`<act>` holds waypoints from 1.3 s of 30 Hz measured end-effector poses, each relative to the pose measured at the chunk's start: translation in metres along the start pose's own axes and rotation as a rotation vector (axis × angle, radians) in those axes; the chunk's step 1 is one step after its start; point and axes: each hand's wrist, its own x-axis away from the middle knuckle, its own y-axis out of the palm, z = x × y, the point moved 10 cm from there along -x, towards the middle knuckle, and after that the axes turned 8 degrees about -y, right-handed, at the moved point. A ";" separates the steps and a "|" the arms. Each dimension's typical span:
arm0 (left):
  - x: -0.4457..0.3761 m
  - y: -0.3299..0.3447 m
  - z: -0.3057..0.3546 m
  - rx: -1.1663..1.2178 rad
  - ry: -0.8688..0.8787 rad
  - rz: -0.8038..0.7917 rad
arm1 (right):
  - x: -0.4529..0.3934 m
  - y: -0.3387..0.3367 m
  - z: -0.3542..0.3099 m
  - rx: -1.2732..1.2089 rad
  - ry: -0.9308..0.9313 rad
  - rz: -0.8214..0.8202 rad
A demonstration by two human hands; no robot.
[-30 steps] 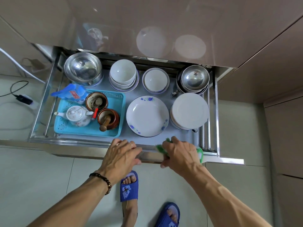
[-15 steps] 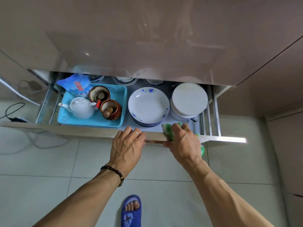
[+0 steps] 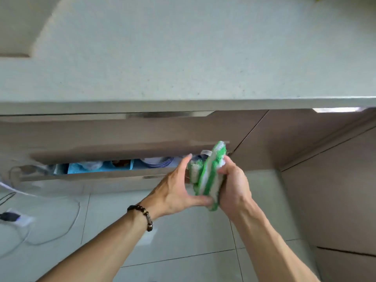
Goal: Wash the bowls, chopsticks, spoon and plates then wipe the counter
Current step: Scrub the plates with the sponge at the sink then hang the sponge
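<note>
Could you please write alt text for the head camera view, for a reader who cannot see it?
Both hands hold a green-and-white striped cloth below the counter: right hand grips it, left hand cups it. Behind, the dish drawer is nearly closed.

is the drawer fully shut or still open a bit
Open a bit: the drawer shows a narrow gap, with the blue tray and plates visible inside.
</note>
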 end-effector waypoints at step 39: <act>0.021 0.448 0.691 -0.393 0.316 -0.920 | 0.190 -0.461 -0.583 2.098 -0.555 0.545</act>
